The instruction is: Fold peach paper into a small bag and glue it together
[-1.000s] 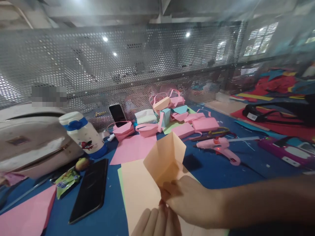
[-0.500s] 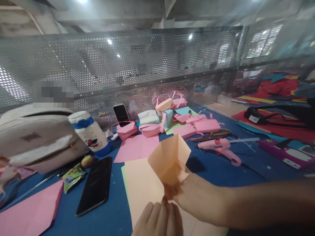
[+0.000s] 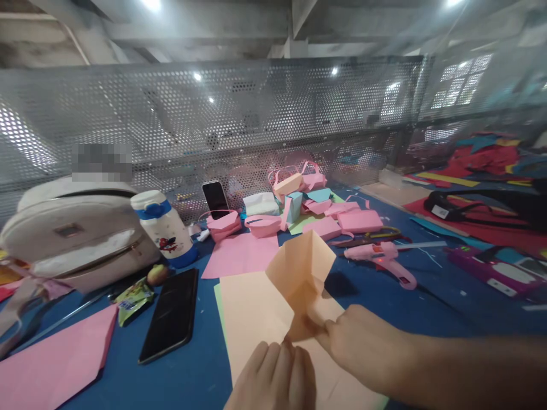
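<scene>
Fingers of the right hand (image 3: 363, 344) and the left hand (image 3: 273, 378) pinch the bottom corner of a folded peach paper piece (image 3: 302, 270). It stands nearly upright above a flat peach sheet (image 3: 252, 313), open end pointing up toward the mesh wall (image 3: 213, 125).

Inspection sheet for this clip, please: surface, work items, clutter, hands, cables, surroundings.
Surface: blue table top, scattered with paper scraps.
Work items: folded peach paper piece held up above a flat peach sheet.
Clutter: black phone lying flat, white bottle, white bag, pink glue gun, pink paper bags at the back, pink sheet, a second phone propped upright.
Hands: right hand pinches the folded piece at its base; left hand touches it from below.
Cables: nothing seen for certain.
Surroundings: perforated metal screen behind the table; coloured paper on the neighbouring surface at right.
</scene>
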Available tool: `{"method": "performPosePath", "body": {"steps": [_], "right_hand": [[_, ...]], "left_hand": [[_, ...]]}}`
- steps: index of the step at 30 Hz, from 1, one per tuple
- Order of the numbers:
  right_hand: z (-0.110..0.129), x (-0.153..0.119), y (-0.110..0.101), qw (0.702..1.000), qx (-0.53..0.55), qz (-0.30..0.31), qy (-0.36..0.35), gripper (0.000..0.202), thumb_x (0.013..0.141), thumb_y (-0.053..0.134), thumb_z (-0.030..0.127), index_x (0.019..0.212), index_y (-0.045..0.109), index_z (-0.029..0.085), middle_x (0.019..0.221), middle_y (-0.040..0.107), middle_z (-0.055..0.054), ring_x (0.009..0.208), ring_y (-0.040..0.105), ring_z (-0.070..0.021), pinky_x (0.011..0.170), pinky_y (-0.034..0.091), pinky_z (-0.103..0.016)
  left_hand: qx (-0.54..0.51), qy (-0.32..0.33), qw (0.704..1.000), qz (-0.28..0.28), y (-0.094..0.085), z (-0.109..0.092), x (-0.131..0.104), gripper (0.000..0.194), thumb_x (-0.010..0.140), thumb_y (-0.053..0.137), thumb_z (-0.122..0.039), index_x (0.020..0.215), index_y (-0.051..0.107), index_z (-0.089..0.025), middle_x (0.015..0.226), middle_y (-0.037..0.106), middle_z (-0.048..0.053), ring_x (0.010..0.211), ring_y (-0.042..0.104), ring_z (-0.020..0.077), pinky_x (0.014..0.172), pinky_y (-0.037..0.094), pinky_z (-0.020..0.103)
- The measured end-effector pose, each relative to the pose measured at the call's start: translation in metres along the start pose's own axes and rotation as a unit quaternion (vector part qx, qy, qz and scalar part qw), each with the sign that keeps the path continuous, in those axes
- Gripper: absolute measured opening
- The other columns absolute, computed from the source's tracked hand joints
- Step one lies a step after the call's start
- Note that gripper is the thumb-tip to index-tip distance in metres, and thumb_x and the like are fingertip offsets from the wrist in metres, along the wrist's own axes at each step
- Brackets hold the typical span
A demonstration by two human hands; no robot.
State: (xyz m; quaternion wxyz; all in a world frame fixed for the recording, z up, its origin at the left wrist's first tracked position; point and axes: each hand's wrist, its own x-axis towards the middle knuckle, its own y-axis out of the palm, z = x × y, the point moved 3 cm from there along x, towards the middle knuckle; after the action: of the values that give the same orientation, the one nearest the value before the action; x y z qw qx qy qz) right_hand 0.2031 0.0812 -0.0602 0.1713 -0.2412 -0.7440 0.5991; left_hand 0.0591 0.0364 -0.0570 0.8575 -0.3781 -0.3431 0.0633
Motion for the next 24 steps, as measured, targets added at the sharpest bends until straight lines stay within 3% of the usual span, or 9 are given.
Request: {"method": "performPosePath", "body": {"steps": [4, 8, 12, 17, 24], "right_hand": [[-0.006, -0.004, -0.003, 0.999, 0.003, 0.04, 0.004, 0.056, 0.07, 0.061, 0.0, 0.124, 0.054, 0.011, 0.07, 0.071, -0.003, 0.049, 0.064, -0.0186, 0.036, 0.011, -0.031], [-0.019, -0.009, -0.012, 0.998, 0.054, 0.0, -0.024, 0.043, 0.076, 0.059, 0.005, 0.117, 0.055, 0.017, 0.083, 0.073, -0.002, 0.056, 0.067, -0.0191, 0.04, 0.008, -0.034], [-0.029, -0.015, -0.011, 0.997, 0.07, -0.032, 0.0, 0.043, 0.083, 0.055, 0.01, 0.126, 0.05, 0.012, 0.081, 0.073, -0.003, 0.056, 0.067, -0.0192, 0.043, 0.008, -0.035], [-0.027, -0.015, 0.002, 0.998, 0.06, -0.025, -0.013, 0.04, 0.078, 0.054, 0.007, 0.117, 0.053, 0.015, 0.075, 0.071, 0.0, 0.052, 0.064, -0.0184, 0.044, 0.006, -0.035], [-0.026, -0.008, 0.009, 0.997, 0.069, -0.024, -0.027, 0.025, 0.078, 0.059, 0.01, 0.102, 0.057, 0.016, 0.078, 0.071, -0.002, 0.058, 0.066, -0.0193, 0.043, 0.009, -0.034]], "left_hand": [[-0.012, -0.006, 1.0, -0.019, -0.007, 0.002, 0.008, 0.02, 0.072, 0.047, 0.002, 0.07, 0.061, -0.011, 0.054, 0.062, 0.007, 0.04, 0.053, 0.0195, 0.039, 0.038, 0.031], [-0.006, -0.012, 1.0, -0.018, -0.008, 0.002, 0.007, 0.018, 0.072, 0.048, 0.001, 0.075, 0.062, -0.01, 0.058, 0.065, 0.008, 0.042, 0.055, 0.0204, 0.042, 0.04, 0.032], [-0.002, 0.0, 1.0, -0.015, -0.004, 0.0, 0.003, 0.017, 0.074, 0.049, -0.001, 0.078, 0.063, -0.01, 0.058, 0.064, 0.007, 0.043, 0.055, 0.0201, 0.044, 0.039, 0.032], [-0.001, -0.045, 0.999, -0.022, -0.002, 0.001, 0.003, 0.021, 0.075, 0.045, 0.0, 0.068, 0.057, -0.016, 0.053, 0.058, 0.004, 0.04, 0.049, 0.0186, 0.043, 0.036, 0.032], [0.004, -0.024, 1.0, -0.007, -0.003, 0.005, 0.0, 0.023, 0.075, 0.044, 0.003, 0.08, 0.061, -0.012, 0.063, 0.066, 0.005, 0.048, 0.056, 0.0176, 0.049, 0.044, 0.031]]}}
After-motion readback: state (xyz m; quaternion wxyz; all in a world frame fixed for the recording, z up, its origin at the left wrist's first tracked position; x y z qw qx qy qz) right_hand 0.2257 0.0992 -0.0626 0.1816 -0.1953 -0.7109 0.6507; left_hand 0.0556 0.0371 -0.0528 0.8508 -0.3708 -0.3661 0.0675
